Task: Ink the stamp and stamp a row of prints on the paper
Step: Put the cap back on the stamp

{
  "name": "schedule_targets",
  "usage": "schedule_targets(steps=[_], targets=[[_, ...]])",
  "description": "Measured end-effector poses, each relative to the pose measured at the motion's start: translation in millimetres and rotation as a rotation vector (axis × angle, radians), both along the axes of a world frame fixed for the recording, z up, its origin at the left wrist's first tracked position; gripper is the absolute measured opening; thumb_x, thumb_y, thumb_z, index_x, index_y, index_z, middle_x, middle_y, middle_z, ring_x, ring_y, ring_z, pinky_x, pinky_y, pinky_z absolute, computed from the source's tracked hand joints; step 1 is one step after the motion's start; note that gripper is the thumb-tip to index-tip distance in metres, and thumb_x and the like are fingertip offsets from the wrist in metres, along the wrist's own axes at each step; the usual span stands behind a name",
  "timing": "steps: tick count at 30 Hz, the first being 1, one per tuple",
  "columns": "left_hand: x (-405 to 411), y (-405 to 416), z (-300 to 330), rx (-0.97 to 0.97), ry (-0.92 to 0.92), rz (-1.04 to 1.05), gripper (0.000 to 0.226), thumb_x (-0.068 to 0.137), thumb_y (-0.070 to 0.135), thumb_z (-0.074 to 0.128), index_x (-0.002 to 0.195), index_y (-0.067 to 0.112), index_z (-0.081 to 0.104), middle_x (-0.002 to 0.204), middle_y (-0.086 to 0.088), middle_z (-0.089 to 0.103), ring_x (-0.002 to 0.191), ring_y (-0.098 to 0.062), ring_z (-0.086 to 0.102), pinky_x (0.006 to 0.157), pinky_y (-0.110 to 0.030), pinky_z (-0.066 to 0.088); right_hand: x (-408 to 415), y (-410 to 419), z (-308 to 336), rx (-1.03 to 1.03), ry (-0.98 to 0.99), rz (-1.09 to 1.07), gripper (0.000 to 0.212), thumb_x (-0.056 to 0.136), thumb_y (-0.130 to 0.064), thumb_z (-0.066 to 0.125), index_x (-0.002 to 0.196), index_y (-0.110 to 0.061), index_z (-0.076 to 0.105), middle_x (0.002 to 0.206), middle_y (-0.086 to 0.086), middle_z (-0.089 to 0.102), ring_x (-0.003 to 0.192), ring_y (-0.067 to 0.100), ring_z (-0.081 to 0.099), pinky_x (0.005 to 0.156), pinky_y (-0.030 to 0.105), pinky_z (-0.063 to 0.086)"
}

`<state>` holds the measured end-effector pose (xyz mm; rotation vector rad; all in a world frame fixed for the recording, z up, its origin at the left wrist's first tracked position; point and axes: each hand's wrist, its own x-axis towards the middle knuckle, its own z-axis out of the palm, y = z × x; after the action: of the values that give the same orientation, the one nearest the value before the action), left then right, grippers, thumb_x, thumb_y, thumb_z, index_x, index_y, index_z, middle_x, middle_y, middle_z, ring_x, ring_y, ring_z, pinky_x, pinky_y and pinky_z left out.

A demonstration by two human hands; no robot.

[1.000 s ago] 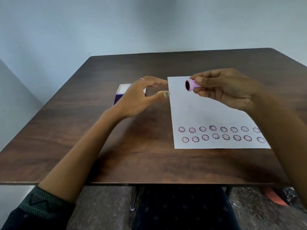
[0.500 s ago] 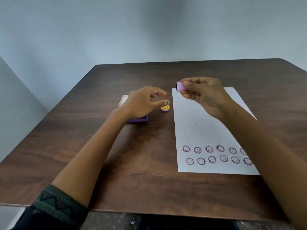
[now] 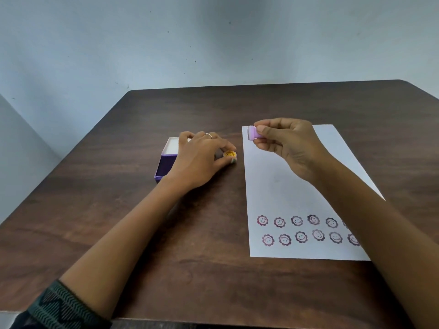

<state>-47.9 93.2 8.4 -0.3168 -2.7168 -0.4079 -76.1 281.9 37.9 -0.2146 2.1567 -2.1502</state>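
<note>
My right hand [image 3: 288,148] pinches a small lilac cylinder stamp [image 3: 252,133] above the far left corner of the white paper [image 3: 280,186], its dark end turned left. My left hand [image 3: 202,157] rests on the table, with thumb and fingers touching a small round yellow piece with a smiley face [image 3: 230,154] that lies on the wood just left of the paper. Two rows of purple flower-face prints [image 3: 301,230] run along the near end of the sheet; my right forearm hides their right end.
An open purple box with a white inside [image 3: 167,160] sits under and left of my left hand. The brown wooden table [image 3: 118,210] ends close to my body and meets a pale wall at the back.
My left hand has lowered the yellow piece to the tabletop and now holds it there. My right hand has kept the lilac stamp near the paper's far corner. The camera has tilted.
</note>
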Motion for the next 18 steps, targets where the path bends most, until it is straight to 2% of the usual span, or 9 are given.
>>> schedule_targets(steps=[2, 5, 7, 10, 12, 15, 18], targets=[[0, 2, 2, 0.126, -0.004, -0.004, 0.016, 0.089, 0.045, 0.055, 0.099, 0.038, 0.066, 0.106, 0.013, 0.066, 0.097, -0.009, 0.054, 0.089, -0.038, 0.024, 1, 0, 0, 0.013, 0.004, -0.002, 0.021, 0.084, -0.009, 0.063, 0.105, -0.006, 0.067, 0.093, 0.007, 0.069, 0.081, 0.018, 0.068, 0.076, 0.023, 0.058], [1, 9, 8, 0.415, -0.043, -0.01, 0.015, 0.087, 0.045, 0.059, 0.098, 0.038, 0.067, 0.098, 0.016, 0.067, 0.089, -0.006, 0.059, 0.09, -0.041, 0.04, 2, 0, 2, 0.01, 0.004, -0.002, 0.02, 0.084, -0.01, 0.064, 0.104, -0.006, 0.067, 0.095, 0.009, 0.069, 0.082, 0.019, 0.068, 0.077, 0.023, 0.058], [4, 15, 15, 0.666, -0.044, -0.037, 0.016, 0.086, 0.038, 0.063, 0.1, 0.032, 0.068, 0.098, 0.015, 0.069, 0.086, -0.006, 0.062, 0.085, -0.035, 0.049, 2, 0, 2, -0.005, 0.003, -0.001, 0.018, 0.084, -0.01, 0.064, 0.101, -0.008, 0.068, 0.095, 0.009, 0.069, 0.081, 0.019, 0.068, 0.076, 0.023, 0.058], [10, 21, 24, 1.128, -0.028, -0.008, 0.014, 0.086, 0.035, 0.064, 0.098, 0.029, 0.069, 0.091, 0.018, 0.069, 0.078, 0.002, 0.064, 0.069, -0.016, 0.05, 3, 1, 3, -0.066, -0.02, 0.008, 0.019, 0.084, -0.009, 0.063, 0.102, -0.007, 0.067, 0.095, 0.009, 0.069, 0.079, 0.018, 0.068, 0.074, 0.021, 0.059], [12, 20, 29, 1.358, -0.067, 0.075, 0.013, 0.086, 0.041, 0.061, 0.091, 0.032, 0.068, 0.086, 0.019, 0.068, 0.074, 0.0, 0.064, 0.068, -0.019, 0.051, 2, 1, 5, -0.153, -0.064, 0.029, 0.019, 0.085, -0.008, 0.062, 0.103, -0.007, 0.067, 0.095, 0.008, 0.069, 0.077, 0.016, 0.069, 0.07, 0.019, 0.059], [12, 17, 32, 1.477, -0.11, 0.126, 0.017, 0.088, 0.045, 0.056, 0.085, 0.03, 0.065, 0.088, 0.012, 0.067, 0.074, -0.005, 0.063, 0.073, -0.027, 0.05, 1, 1, 9, -0.364, -0.183, 0.097, 0.014, 0.087, -0.005, 0.059, 0.096, -0.009, 0.068, 0.093, 0.006, 0.071, 0.074, 0.014, 0.072, 0.068, 0.019, 0.059], [14, 19, 32, 1.508, -0.148, 0.103, 0.02, 0.087, 0.046, 0.057, 0.087, 0.029, 0.066, 0.088, 0.012, 0.067, 0.069, -0.003, 0.063, 0.068, -0.022, 0.051, 3, 1, 11, -0.572, -0.325, 0.185, 0.015, 0.089, -0.006, 0.055, 0.099, -0.007, 0.066, 0.085, 0.007, 0.074, 0.071, 0.013, 0.073, 0.065, 0.02, 0.059]])
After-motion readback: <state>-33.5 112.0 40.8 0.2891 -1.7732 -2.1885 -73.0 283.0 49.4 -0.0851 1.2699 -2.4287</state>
